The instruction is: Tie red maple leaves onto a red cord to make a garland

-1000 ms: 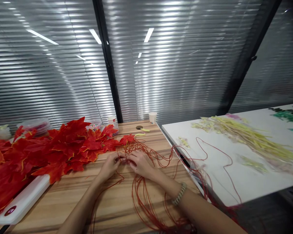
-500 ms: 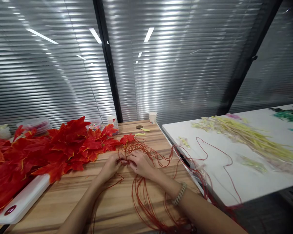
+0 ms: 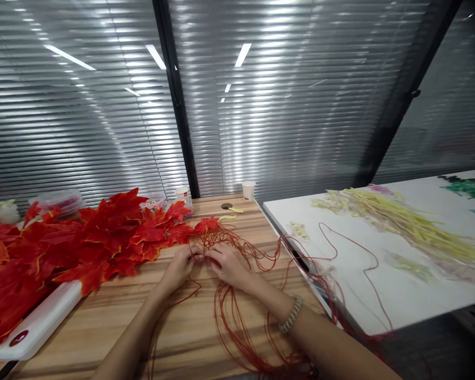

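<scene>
Thin red cord (image 3: 237, 332) lies in loose loops over the wooden table (image 3: 114, 327) and runs across to the white table on the right. Near the middle, my left hand (image 3: 182, 265) pinches the cord with its fingertips. My right hand (image 3: 227, 264) is close beside it, its bent fingers also closed on the cord, and a beaded bracelet (image 3: 291, 314) circles that wrist. The small stretch of cord between the fingertips is partly hidden. Right behind both hands is a tangle of the same cord, touching the edge of the red maple leaves (image 3: 114, 227).
A white oblong object (image 3: 39, 319) lies at the left beneath the leaves. Paper cups (image 3: 248, 190) and clear containers (image 3: 59, 202) stand at the back. Yellow strips (image 3: 411, 221) and small plastic packets cover part of the white table (image 3: 352, 295), which adjoins across a gap.
The fingertips of both hands have shifted slightly on the cord, with a little more space between them. The cord piles and leaves lie as before.
</scene>
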